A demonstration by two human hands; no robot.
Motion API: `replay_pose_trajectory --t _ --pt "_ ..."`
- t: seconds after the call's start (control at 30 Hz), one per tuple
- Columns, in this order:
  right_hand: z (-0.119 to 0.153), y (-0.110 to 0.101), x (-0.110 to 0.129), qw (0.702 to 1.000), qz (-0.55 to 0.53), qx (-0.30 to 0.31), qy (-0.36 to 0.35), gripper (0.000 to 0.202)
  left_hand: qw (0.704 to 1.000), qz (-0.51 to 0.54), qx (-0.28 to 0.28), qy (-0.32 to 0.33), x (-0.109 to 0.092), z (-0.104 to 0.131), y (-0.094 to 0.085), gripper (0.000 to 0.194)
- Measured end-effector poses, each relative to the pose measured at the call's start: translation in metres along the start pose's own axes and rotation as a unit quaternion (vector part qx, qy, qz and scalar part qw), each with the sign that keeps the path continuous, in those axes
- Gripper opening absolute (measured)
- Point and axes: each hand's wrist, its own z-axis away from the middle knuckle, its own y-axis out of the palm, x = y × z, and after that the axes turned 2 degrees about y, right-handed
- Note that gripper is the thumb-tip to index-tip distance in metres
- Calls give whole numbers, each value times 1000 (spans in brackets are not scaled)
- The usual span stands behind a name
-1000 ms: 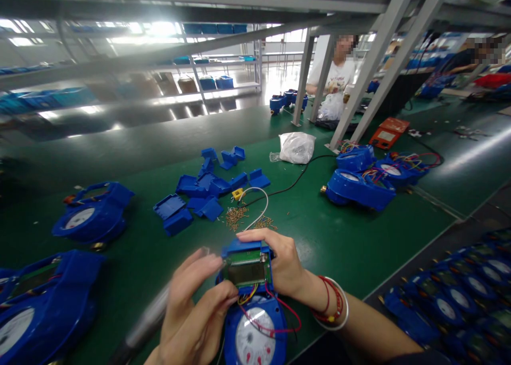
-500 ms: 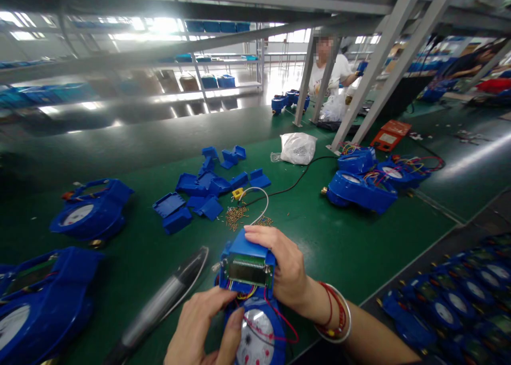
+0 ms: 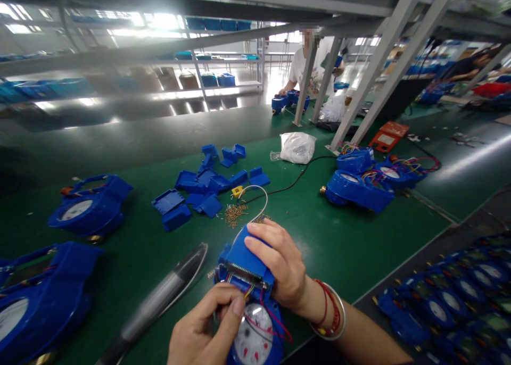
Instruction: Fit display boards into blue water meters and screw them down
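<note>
In front of me lies a blue water meter [image 3: 257, 333] with a round white dial and thin coloured wires [image 3: 250, 290]. My right hand [image 3: 283, 266] is closed over a blue plastic cover [image 3: 249, 250] at the meter's far end, fingers on its top. A strip of the circuit board [image 3: 243, 272] shows below the cover's edge; the display is hidden. My left hand [image 3: 211, 322] pinches with thumb and forefinger at the wires between cover and dial; the fingertips partly hide them. To the left lies a black-and-clear electric screwdriver [image 3: 159, 301].
Blue plastic covers [image 3: 203, 184], small brass screws [image 3: 235, 215] and a white plastic bag [image 3: 297, 148] lie beyond. More meters stand left [image 3: 91, 205], right [image 3: 359, 187] and lower right [image 3: 451, 301]. Metal posts [image 3: 363, 83] rise behind; a co-worker [image 3: 315, 69] stands across the bench.
The blue cover has come down over the display, with my right hand on it. My left thumb and forefinger have closed together at the wires. The co-worker has reached toward the far meters.
</note>
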Motion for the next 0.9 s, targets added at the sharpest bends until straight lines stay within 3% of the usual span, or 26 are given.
replay_pose_trajectory --t 0.1,0.3,0.47,0.57,0.73,0.9 --pt "0 -1 2 999 30 -3 -13 37 1000 23 -5 -10 1 0 1 22" --pt "-2 -3 7 997 69 -5 -27 35 999 25 6 35 -3 -2 1 18" --pt "-4 -2 8 994 97 -18 -41 33 991 -24 -32 130 -10 -2 0 7" --pt "-2 -1 7 996 84 -15 -34 35 982 -58 -42 176 -13 -2 -1 5" --pt "7 2 4 999 31 -13 -1 44 982 -73 -41 169 -15 -1 0 6" --pt "8 2 2 1000 23 -16 -10 45 963 -127 -84 223 -12 -2 1 7"
